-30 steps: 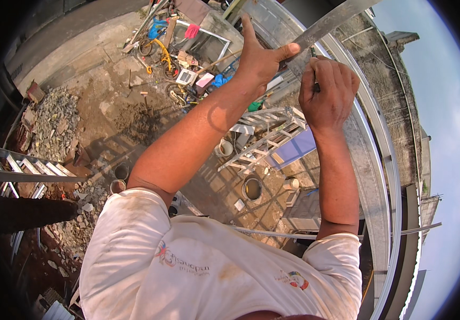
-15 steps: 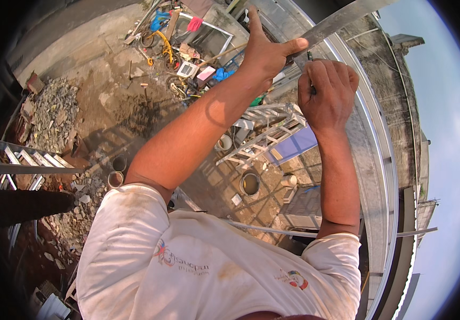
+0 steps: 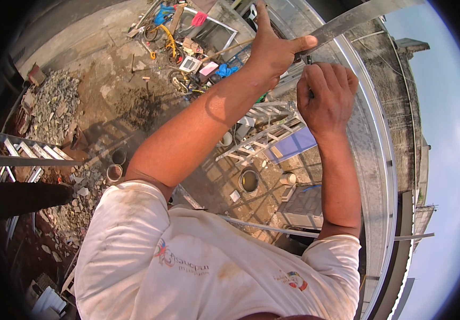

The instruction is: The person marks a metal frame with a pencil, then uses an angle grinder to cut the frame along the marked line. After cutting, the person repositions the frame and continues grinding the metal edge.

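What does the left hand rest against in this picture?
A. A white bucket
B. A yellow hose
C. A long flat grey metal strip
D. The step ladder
C: the left hand is spread open with its thumb laid along the long grey metal strip, while the right hand is closed in a fist just below it, around a small dark tool that is mostly hidden.
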Action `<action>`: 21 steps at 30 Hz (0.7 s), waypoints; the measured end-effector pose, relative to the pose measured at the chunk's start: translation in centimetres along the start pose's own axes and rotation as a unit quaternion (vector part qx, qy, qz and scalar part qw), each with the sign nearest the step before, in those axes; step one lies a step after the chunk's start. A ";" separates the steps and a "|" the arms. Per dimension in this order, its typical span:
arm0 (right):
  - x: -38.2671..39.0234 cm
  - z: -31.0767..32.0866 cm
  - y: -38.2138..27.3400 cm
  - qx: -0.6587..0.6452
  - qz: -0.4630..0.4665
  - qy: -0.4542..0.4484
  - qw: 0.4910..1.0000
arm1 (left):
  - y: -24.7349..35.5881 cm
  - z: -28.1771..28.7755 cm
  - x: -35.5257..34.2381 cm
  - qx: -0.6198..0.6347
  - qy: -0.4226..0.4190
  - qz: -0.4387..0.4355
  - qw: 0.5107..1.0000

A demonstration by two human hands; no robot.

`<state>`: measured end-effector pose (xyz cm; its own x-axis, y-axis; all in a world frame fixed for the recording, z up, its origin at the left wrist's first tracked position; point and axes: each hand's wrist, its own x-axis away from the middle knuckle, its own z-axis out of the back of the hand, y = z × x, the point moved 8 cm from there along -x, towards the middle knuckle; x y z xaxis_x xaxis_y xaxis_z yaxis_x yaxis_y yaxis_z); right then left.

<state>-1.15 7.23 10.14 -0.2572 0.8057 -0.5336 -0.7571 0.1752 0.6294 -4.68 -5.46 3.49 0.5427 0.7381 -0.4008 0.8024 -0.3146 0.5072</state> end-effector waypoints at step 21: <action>0.1 -0.3 -0.2 -0.034 0.010 -0.002 0.999 | -0.2 0.3 -0.3 -0.066 0.019 0.011 0.998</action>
<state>-1.24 7.12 9.81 -0.2715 0.8106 -0.5188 -0.7908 0.1194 0.6003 -4.92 -5.80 3.23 0.5488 0.7544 -0.3602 0.7487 -0.2518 0.6133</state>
